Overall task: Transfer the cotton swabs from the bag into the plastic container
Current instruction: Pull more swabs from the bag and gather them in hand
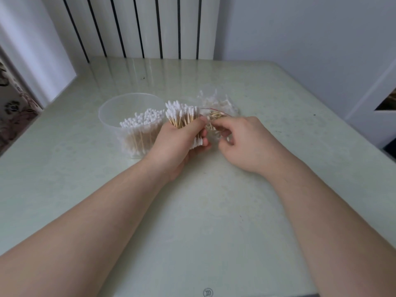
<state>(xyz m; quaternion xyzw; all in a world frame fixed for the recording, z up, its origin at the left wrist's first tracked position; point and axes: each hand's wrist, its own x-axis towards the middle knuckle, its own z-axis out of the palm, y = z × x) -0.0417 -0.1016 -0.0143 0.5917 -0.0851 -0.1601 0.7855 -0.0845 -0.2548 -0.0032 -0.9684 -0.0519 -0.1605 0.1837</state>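
Cotton swabs (182, 116): gathering step, mid-transfer.
Left hand (182, 146) fingers are wrapping tight around a thick bundle, white tips up, wooden stems showing. Right hand (242, 142) fingertips are curling narrow among loose swabs at the bag (218, 103) mouth; cannot tell if they are gripping any. Bundle is sitting just beside the plastic container (111, 110), standing at its 9 o'clock, partly filled with upright swabs. Bag is lying at 1 o'clock, holding more. Next, judged: lifting bundle over rim, lowering it upright, stems aligned.

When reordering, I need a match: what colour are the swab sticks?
Light tan, white tips; head view shows it best, on the bundle in the left hand.
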